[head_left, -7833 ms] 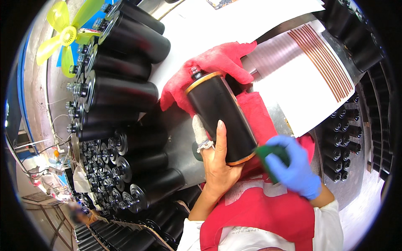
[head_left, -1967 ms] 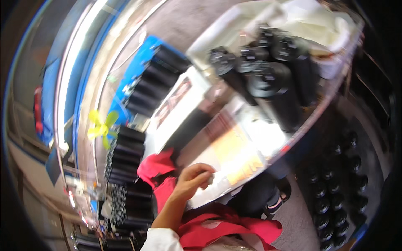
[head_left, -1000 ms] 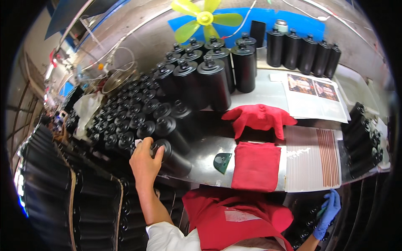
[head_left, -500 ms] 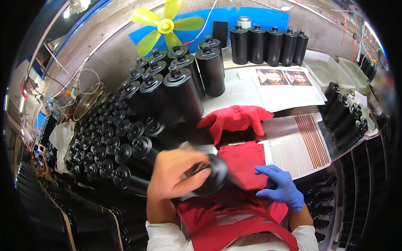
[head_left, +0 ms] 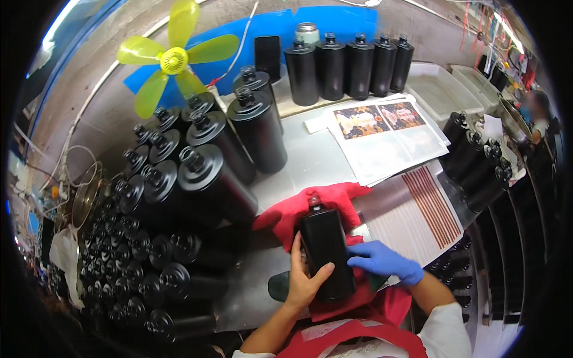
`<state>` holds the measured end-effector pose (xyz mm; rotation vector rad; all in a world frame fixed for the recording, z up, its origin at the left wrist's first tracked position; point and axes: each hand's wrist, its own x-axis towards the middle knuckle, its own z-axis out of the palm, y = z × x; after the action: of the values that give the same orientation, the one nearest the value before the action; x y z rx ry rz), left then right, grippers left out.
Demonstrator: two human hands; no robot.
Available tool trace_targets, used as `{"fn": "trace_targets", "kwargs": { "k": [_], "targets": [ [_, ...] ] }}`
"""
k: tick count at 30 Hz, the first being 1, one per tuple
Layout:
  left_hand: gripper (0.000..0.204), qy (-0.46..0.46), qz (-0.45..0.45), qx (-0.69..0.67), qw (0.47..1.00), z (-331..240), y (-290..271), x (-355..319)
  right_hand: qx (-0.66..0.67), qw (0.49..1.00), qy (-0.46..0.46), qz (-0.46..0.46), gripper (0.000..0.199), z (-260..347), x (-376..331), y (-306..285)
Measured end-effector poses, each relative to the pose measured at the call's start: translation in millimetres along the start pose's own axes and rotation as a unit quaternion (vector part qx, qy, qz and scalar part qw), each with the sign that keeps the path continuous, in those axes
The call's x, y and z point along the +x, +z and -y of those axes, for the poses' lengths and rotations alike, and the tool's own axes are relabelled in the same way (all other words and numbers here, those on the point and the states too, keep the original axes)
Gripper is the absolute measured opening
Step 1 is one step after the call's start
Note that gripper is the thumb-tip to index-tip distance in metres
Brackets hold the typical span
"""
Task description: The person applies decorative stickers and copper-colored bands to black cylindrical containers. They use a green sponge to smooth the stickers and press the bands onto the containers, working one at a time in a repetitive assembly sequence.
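Observation:
A matte black bottle [head_left: 327, 253] with a clear threaded neck lies tilted on red cloth [head_left: 280, 213] in front of me. My bare left hand [head_left: 307, 275] holds it from the left, thumb across its front and fingers along its side. In a blue glove, my right hand [head_left: 382, 261] rests its outstretched fingertips at the bottle's right side. The bottle hides part of the cloth and whatever is beneath it. A dark green flat piece [head_left: 278, 287] shows beside my left wrist.
Tall black bottles [head_left: 206, 173] crowd the left, with many more packed lower down. Others line the back ledge [head_left: 360, 65] and the right [head_left: 471, 152]. Printed sheets [head_left: 391, 155] and a striped sheet [head_left: 418, 215] lie on the right. A yellow-green fan [head_left: 173, 61] stands far left.
My left hand has brought the bottle from its tilted hold at my front left up onto the red cloth. My gloved right hand has moved in against its side. The view has shifted.

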<state>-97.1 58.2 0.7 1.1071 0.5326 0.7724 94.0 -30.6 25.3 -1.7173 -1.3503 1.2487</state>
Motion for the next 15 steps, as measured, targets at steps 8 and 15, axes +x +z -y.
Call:
{"fn": "trace_targets", "kwargs": {
  "k": [8,15],
  "targets": [
    [0.094,-0.044,-0.046,0.06,0.996,2.5,0.3,0.1,0.062,0.959,0.049,-0.272,0.032,19.6,18.7,-169.3],
    [0.094,-0.031,-0.032,0.033,0.998,8.5,2.2,0.6,-0.135,0.871,0.05,-0.469,0.026,-48.8,-10.3,-322.4]
  ]
}}
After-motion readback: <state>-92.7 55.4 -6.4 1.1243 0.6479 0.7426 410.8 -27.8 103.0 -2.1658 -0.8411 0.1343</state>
